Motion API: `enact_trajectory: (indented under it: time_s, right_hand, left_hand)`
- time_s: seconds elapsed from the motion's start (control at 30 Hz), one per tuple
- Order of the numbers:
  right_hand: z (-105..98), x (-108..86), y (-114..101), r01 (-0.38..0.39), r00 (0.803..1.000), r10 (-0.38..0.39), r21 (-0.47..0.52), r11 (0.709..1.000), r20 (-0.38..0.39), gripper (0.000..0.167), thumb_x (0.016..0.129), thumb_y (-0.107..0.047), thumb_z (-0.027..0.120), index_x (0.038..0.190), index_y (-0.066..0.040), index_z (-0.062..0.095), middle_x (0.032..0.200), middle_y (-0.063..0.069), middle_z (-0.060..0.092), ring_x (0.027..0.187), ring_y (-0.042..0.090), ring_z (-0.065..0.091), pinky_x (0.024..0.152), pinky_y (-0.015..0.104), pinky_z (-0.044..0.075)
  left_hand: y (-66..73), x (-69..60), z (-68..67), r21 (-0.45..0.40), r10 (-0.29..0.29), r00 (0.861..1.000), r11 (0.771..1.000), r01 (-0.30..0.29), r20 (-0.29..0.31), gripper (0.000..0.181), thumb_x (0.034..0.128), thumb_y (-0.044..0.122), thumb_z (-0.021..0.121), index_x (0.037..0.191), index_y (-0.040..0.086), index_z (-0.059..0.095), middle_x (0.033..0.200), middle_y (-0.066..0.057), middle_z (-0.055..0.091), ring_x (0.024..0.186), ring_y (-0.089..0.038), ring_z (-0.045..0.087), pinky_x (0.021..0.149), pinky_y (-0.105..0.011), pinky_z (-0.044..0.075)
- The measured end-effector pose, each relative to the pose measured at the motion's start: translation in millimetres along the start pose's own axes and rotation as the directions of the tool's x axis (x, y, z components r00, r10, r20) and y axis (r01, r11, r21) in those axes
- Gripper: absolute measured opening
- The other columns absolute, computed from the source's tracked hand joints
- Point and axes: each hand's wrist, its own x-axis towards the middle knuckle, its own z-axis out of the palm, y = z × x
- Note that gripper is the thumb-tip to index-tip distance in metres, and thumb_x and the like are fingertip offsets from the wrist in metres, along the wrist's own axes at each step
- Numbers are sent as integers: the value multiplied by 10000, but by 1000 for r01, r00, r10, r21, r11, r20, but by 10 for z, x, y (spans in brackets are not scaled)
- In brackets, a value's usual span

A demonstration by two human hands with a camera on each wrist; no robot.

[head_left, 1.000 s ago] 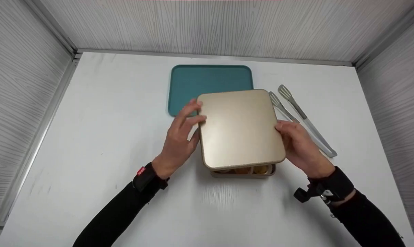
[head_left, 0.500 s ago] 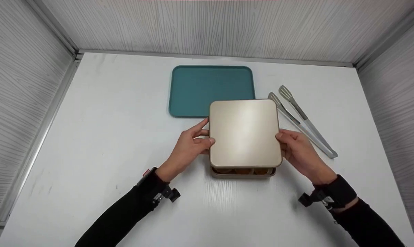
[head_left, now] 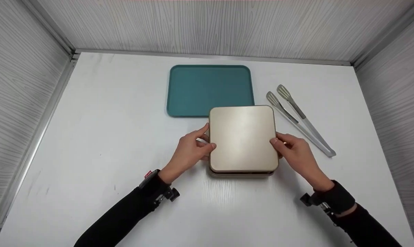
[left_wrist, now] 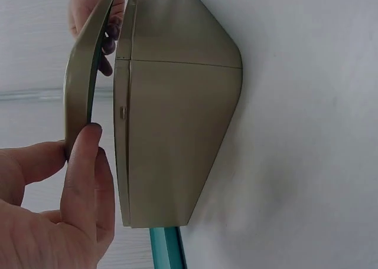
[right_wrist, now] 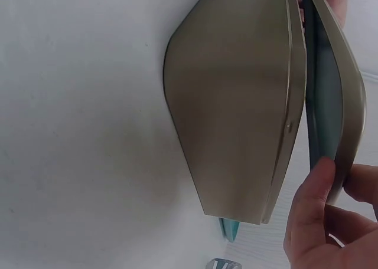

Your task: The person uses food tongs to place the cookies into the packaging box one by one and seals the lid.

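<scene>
A gold, square metal lid hangs just above a matching gold box. My left hand pinches the lid's left edge, thumb on top and fingers beneath. On the opposite edge my right hand grips the same way. Both wrist views show a gap between the lid and the rim of the box; in the right wrist view the lid tilts away from the box. The lid hides the inside of the box from the head view.
Behind the box lies a teal tray, its front right corner covered by the lid. Metal tongs with slotted ends lie spread on the white table to the right. Grey wood-grain panels wall the table in.
The lid has come nearer and lower over the box, hiding the food cups seen inside earlier. My left hand has slid down its edge, with the thumb now on top.
</scene>
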Motion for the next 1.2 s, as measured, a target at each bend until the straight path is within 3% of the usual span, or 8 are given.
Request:
enact_trajectory:
  time_s: [0.1,0.3,0.43,0.63,1.2]
  right_hand:
    - [21,-3,22,10,1000,-11,-41,999,-7,437,1055,-292,637,1376,4,656,1041,119,713,737,88,667,643,193,537]
    - [68,-16,66,6,1000,-7,-96,995,-3,439,1062,-307,623,1368,6,660,1036,106,706,763,109,682,656,184,545]
    - [89,-18,76,5,1000,-5,-104,995,-2,426,1057,-290,634,1360,8,664,1045,111,702,772,132,694,659,191,552]
    - [113,-27,103,13,1000,-15,-142,990,-18,447,1043,-288,658,1360,27,657,1028,107,698,764,137,694,643,187,541]
    - [155,-29,172,23,999,-26,-141,990,-19,442,1029,-289,681,1328,36,672,961,84,680,758,140,707,629,180,544]
  left_hand:
    - [-7,0,21,-3,-11,1000,1000,11,2,717,960,141,733,1588,77,392,1156,-92,614,944,-165,706,693,-331,642]
    - [-24,9,49,76,15,1000,997,-15,-4,711,959,136,716,1579,30,384,1119,-83,595,960,-171,679,677,-304,634]
    - [-32,11,51,91,30,1000,995,-29,-9,710,953,129,710,1571,5,382,1134,-100,572,937,-171,697,677,-298,632]
    - [-76,9,55,114,6,1000,993,-7,5,704,949,130,719,1556,-24,398,1166,-101,554,855,-135,728,673,-280,618]
    - [-89,60,61,86,-15,1000,996,15,0,694,957,45,710,1572,12,391,1181,-133,546,819,-127,686,655,-310,626]
